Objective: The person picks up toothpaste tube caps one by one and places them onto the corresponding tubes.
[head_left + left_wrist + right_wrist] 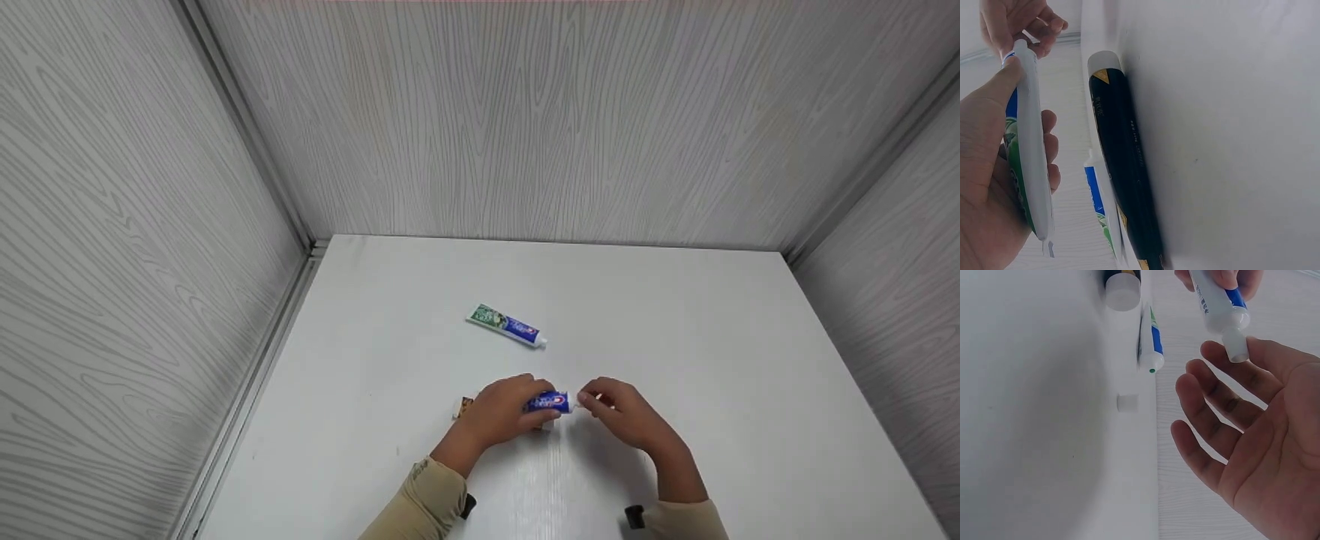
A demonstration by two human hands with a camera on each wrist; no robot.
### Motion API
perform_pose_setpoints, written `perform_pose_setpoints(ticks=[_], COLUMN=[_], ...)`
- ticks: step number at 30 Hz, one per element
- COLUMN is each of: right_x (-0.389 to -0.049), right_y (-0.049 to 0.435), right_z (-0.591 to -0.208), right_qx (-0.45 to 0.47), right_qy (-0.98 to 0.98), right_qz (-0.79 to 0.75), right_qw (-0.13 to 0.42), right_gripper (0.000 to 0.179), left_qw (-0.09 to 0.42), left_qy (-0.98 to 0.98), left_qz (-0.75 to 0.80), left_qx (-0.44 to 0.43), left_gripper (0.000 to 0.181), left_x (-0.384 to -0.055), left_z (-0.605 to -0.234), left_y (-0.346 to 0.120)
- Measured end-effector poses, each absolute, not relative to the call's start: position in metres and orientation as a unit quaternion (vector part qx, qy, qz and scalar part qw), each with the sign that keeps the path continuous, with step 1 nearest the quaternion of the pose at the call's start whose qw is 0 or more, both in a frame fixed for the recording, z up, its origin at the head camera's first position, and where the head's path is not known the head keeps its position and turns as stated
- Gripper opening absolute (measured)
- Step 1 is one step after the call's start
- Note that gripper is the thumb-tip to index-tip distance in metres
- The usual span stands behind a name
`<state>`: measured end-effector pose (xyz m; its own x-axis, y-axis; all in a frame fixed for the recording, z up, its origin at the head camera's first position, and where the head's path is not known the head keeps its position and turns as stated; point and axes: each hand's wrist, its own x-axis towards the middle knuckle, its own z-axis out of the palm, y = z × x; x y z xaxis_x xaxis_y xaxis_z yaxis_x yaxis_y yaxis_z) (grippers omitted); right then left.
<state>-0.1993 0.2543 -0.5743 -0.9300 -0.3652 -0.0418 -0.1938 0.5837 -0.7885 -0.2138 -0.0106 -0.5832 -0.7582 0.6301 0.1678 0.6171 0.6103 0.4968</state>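
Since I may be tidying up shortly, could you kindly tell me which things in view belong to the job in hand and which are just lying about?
In the job, it seems:
left hand, gripping
held tube
right hand, at the tube's
white tip

Lying about, untouched:
other tube
dark tube
white piece, perhaps a cap

Hands [1272, 422] hold a tube [1213, 306] — a loose cap [1127, 403] lies apart.
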Motion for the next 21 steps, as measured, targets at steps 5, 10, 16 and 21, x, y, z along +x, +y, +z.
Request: perform_pose_setpoints(ticks=[5,10,16,21], right_x=[-0.198,-0.1985,-0.1974,-0.1966], right_y=[0.2526,0.2521,0.2541,0.2557], right_z=[-0.5737,-0.5744,-0.5753,-0.5761], right_qx=[-0.154,-0.17,-0.201,-0.221], right_qy=[0.885,0.877,0.869,0.861], right_qz=[-0.435,-0.448,-0.453,-0.458], right_qw=[0.061,0.034,0.012,0.009], right_gripper=[0.02,0.01,0.008,0.017], left_qw=[0.009,0.004,0.006,0.003], left_qy=[0.898,0.897,0.897,0.898], left_qz=[0.272,0.276,0.281,0.284], left_qx=[0.346,0.346,0.34,0.337], left_gripper=[0.044,0.044,0.046,0.045], left_x=[-0.2137,-0.2143,-0.2155,-0.215], left_z=[-0.5839,-0.5853,-0.5855,-0.5848], left_y=[-0.0101,-0.0091,-0.0089,-0.0103])
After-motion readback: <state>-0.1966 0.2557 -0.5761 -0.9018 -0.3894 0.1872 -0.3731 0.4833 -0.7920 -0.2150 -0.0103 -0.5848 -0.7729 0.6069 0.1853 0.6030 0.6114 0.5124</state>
